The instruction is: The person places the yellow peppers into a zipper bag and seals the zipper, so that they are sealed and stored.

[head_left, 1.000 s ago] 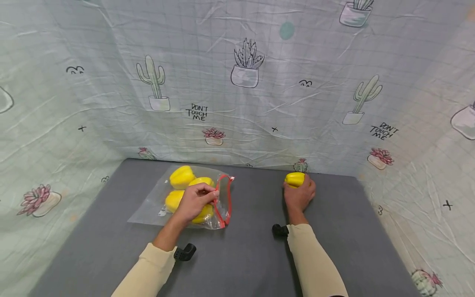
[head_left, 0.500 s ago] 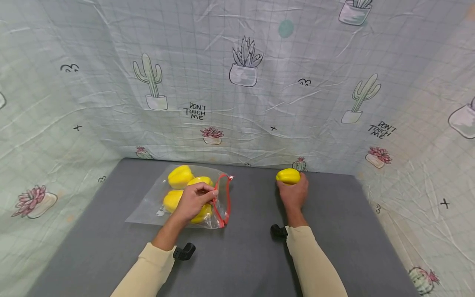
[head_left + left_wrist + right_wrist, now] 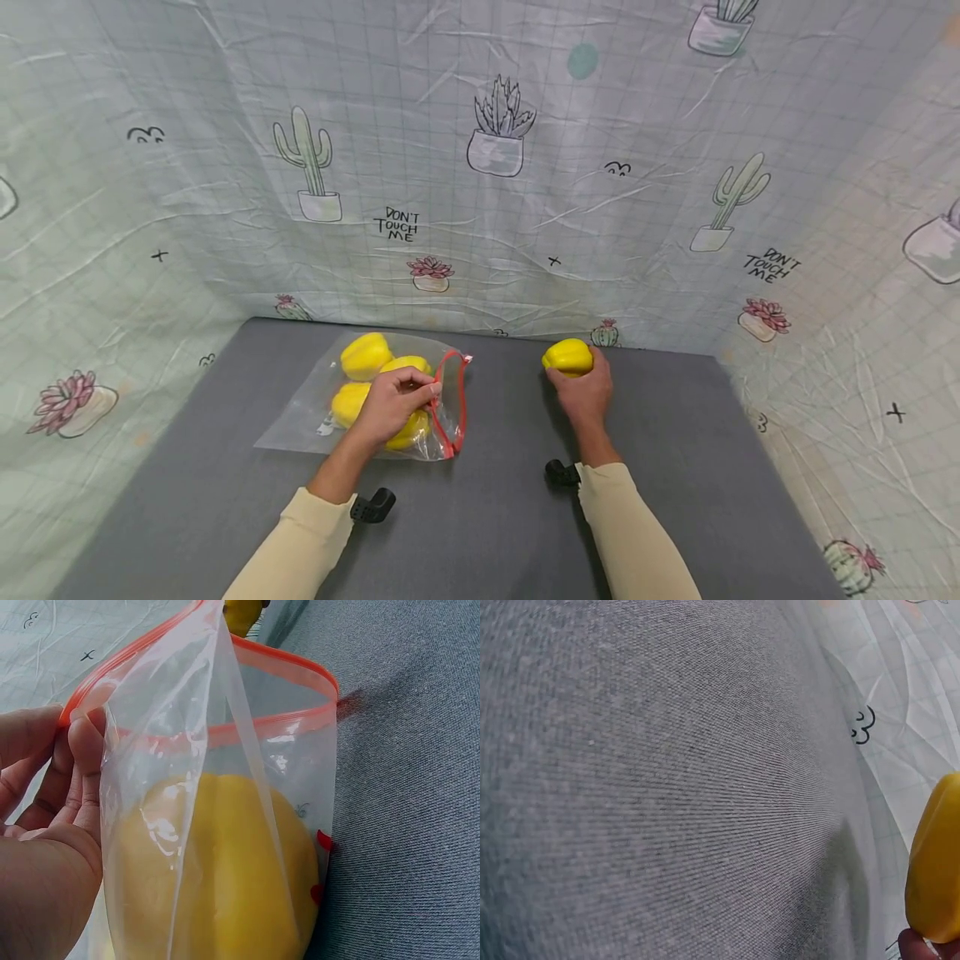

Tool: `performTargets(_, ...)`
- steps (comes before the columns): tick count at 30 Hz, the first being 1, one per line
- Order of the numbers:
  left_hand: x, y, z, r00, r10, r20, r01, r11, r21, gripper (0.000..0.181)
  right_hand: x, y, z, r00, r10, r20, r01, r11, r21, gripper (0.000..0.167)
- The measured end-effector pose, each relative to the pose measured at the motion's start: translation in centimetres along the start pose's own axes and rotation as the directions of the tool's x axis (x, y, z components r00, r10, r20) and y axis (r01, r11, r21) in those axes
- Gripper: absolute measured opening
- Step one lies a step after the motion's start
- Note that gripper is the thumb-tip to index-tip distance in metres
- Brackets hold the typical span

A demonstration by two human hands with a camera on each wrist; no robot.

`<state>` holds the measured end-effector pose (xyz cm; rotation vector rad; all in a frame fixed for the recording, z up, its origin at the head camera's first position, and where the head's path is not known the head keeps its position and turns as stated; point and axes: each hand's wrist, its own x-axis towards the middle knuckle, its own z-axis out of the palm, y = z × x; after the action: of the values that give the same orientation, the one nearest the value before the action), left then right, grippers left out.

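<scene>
On the left of the table in the head view lies a clear plastic zip bag [image 3: 296, 425] with a red-edged mouth facing right. Several yellow bell peppers [image 3: 365, 357] are inside it. My left hand [image 3: 393, 406] pinches the near red edge between thumb and fingers, and the mouth gapes. The left wrist view shows that red zip edge [image 3: 289, 664] with a pepper [image 3: 225, 862] behind the plastic. To the right, my right hand [image 3: 587, 396] grips another yellow bell pepper [image 3: 567, 357], apart from the bag. In the right wrist view only part of this pepper [image 3: 936, 862] and fingertips show.
The grey tabletop [image 3: 495, 517] stretches between and around the arms. A cloth [image 3: 555, 217] printed with potted cacti hangs along the back and both sides of the table. Black wrist cameras [image 3: 373, 506] sit on both wrists.
My right hand has carried its pepper leftward, off its spot near the back edge and closer to the bag. My left hand and the bag have stayed in place.
</scene>
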<state>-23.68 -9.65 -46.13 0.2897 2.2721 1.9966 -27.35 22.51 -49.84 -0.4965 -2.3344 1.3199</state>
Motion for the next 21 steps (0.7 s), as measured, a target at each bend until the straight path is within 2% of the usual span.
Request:
performTargets(4,-0.07,0.08,0.02,1.0,0.004,-0.002,-0.004,1.0,-0.002,0.017,-0.18,0.07,-0.04,0.999,-0.036,0.016,0.036,0.999,0.012,0.084)
performTargets(9,-0.09,0.14,0.07,1.0,0.011,0.001,-0.011,1.0,0.004,0.019,-0.41,0.0,-0.13,0.994,-0.069,0.087,0.062,0.995,0.075,0.084)
performTargets(14,-0.22,0.19,0.07,1.0,0.001,0.004,-0.001,1.0,0.01,0.02,-0.61,-0.45,-0.37,0.979,-0.099,0.18,0.067,0.982,0.174,0.084)
performTargets(21,-0.29,0.35,-0.07,1.0,-0.003,0.01,0.002,1.0,0.019,0.021,-0.91,-0.83,-0.34,0.959,-0.148,0.241,0.103,0.976,0.189,0.084)
